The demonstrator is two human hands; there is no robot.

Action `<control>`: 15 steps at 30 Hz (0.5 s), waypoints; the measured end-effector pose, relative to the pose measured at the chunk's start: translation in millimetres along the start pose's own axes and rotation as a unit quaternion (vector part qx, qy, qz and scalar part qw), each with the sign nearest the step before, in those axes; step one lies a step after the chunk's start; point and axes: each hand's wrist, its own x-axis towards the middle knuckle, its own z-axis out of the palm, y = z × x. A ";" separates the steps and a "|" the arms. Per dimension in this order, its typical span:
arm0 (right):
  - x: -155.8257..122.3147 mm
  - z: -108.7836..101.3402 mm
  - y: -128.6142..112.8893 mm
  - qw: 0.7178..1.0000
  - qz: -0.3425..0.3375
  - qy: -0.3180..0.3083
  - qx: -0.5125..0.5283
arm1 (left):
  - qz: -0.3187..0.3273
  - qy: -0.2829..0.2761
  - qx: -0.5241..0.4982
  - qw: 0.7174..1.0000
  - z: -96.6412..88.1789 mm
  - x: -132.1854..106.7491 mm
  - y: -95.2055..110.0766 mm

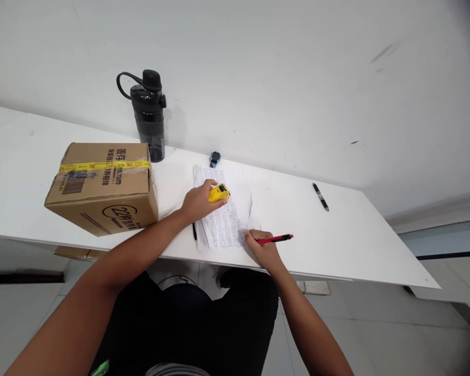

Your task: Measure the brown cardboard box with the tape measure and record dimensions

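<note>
Brown cardboard first: the box (102, 183) is taped over, contents hidden from me; a swing of the left forearm (151, 241) could, I judge, knock it into the bottle (149, 117), which is capped, its fill unreadable on my feed. My left hand (198, 202) has its fingers closed around the yellow tool (218, 194) over the papers (223, 230); if it lifts, they might slide. My right hand (264, 249) pinches the red pen (272, 240) at their lower right.

The single head-worn camera looked forward and down from above the near side of the counter (360, 230), fairly close, taking in the wall (278, 78) behind it and the wearer's legs (245, 318) below its front edge.
</note>
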 end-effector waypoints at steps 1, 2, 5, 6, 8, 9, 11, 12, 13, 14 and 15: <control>-0.2 0.3 0.2 1.000 0.000 0.002 0.000 | -0.004 0.003 0.000 1.000 1.2 0.1 -1.0; -0.3 0.6 0.5 1.000 0.001 0.006 0.002 | -0.008 0.006 0.001 1.000 2.4 0.2 -1.8; -0.7 1.3 1.4 1.000 -0.001 0.028 -0.001 | -0.018 0.016 -0.002 1.000 4.5 -0.3 -3.3; -0.7 1.4 1.5 1.000 -0.004 0.026 -0.005 | -0.022 0.019 -0.007 1.000 4.6 -0.6 -3.4; -0.6 1.3 1.0 1.000 -0.009 0.008 -0.010 | -0.026 0.021 -0.022 0.999 4.0 -1.0 -3.2; -0.6 1.3 0.6 1.000 -0.008 -0.002 -0.010 | -0.024 0.018 -0.027 0.999 3.4 -1.1 -2.9; -0.5 1.2 0.0 1.000 -0.003 -0.005 -0.006 | -0.012 0.007 -0.030 0.999 2.1 -1.4 -2.2; -0.6 1.3 -0.2 1.000 0.000 0.002 -0.005 | -0.005 0.003 -0.027 1.000 1.4 -1.5 -1.8; -0.6 1.3 -0.1 1.000 0.002 0.010 -0.004 | 0.000 0.001 -0.025 1.000 0.7 -1.8 -1.4; -0.7 1.4 0.1 1.000 0.002 0.014 -0.004 | 0.002 0.000 -0.024 1.000 0.0 -2.1 -1.0; -0.7 1.5 0.5 1.000 0.001 0.013 -0.003 | 0.003 -0.002 -0.026 1.000 -0.8 -2.5 -0.7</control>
